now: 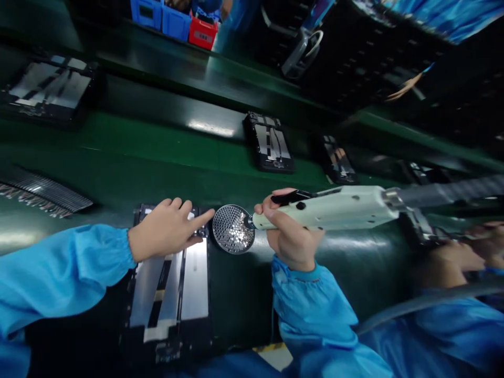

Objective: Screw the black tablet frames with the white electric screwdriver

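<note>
My right hand point(293, 236) is wrapped round a pale green electric screwdriver point(342, 207), held nearly level. The driver's tip reaches into a round perforated metal dish point(226, 226) heaped with small shiny screws point(242, 233). Over the upper part of an opened tablet point(197, 283) lies my left hand point(167, 231), its index finger stretched toward the dish rim and the other fingers loosely bent. Silver battery plates and dark ribbon cables show in the tablet below that hand. Whether anything small sits under the left fingers is hidden.
More opened tablets point(271, 144) lie along the green bench point(157, 142). A rack of thin parts point(51, 191) sits at the left. Blue bins point(176, 22) and a red bin point(203, 32) stand at the back. A co-worker's hands point(452, 262) are at the right, near a grey cable.
</note>
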Motion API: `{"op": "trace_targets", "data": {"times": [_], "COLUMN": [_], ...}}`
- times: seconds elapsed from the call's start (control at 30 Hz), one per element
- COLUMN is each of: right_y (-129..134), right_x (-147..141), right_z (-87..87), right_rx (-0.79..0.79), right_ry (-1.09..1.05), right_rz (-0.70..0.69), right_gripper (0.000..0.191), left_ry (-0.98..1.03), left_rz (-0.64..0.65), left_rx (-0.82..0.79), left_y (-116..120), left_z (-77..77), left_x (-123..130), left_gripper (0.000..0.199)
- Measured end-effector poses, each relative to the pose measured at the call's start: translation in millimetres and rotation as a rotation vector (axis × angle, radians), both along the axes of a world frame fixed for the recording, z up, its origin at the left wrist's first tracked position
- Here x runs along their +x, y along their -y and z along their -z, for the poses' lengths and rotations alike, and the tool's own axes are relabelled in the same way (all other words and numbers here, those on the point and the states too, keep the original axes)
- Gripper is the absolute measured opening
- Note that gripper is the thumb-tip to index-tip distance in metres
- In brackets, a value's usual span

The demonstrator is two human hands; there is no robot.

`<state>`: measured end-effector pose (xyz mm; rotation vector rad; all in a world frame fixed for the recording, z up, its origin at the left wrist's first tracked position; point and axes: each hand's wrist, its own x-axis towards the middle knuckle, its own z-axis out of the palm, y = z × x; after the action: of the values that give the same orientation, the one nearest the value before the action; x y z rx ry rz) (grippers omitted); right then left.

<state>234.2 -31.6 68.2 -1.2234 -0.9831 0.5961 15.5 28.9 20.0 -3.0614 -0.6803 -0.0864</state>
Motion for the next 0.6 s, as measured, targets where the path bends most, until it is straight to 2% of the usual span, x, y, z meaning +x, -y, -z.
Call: {"op": "trace_targets", "data": {"times": [0.13, 0.3, 0.43, 0.6], "right_y": [1.0, -7.2, -10.5, -10.8], "right_x": [-4.5, 2.5, 7.1, 8.3], "right_z": [5.5, 10.3, 12.5, 15.8], "right_rx": [-0.001, 0.033, 0.012, -0.010], "right_ry": [0.034, 0.052, 0.027, 0.034], "right_rz": [-0.017, 0.117, 0.131, 0.132], "right_gripper": [0.023, 0.021, 0.022, 0.024], "left_ry": [0.030, 0.075, 0.152, 0.224], "left_rz": [0.043, 0.083, 0.095, 0.032], "left_rx": [-0.016, -0.072, -0.081, -0.089], "left_y": [16.5, 10.8, 8.4, 12.6], "left_z": [-0.7, 2.6, 9.1, 13.5], "left_x": [-0.6, -2.6, -9.3, -15.8], "left_gripper": [0.050, 0.044, 0.048, 0.053]}}
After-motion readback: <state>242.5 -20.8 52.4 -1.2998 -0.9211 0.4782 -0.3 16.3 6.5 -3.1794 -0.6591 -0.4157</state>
